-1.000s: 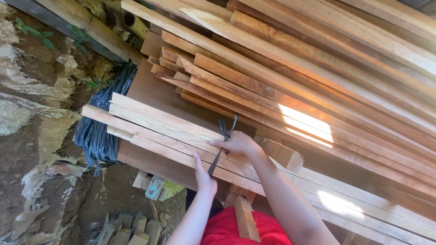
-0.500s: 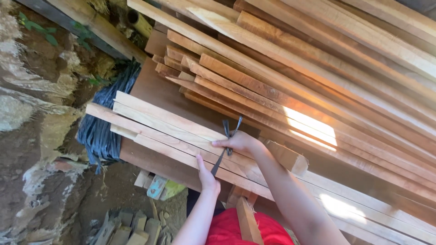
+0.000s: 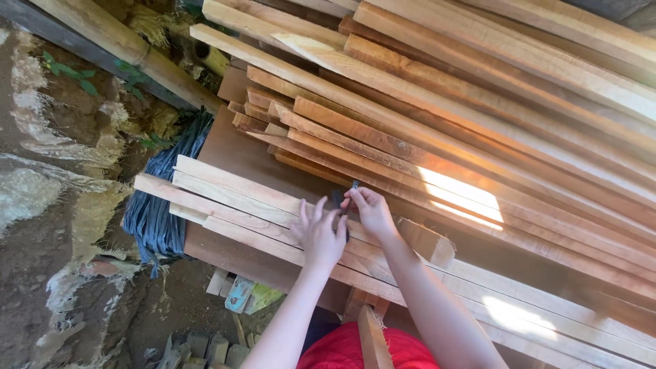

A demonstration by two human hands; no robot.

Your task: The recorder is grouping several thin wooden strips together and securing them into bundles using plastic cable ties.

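A bundle of pale wooden slats (image 3: 225,195) lies across a brown board. A dark blue-black plastic strap (image 3: 345,195) goes around the bundle, and its short ends stick up between my fingers. My right hand (image 3: 369,208) pinches the strap ends at the top of the bundle. My left hand (image 3: 320,232) rests on the slats right beside it, fingers spread and touching the strap. Both hands meet at the knot, which they mostly hide.
A big stack of longer reddish planks (image 3: 478,116) leans behind the bundle. A hank of dark blue straps (image 3: 160,205) hangs off the board's left end. Bamboo poles (image 3: 130,48) and bare earth lie left; wood offcuts (image 3: 219,345) sit on the ground below.
My left hand has moved up from the bundle's near edge onto the top, joining the right hand at the strap. The strap's long tail no longer hangs down in view.
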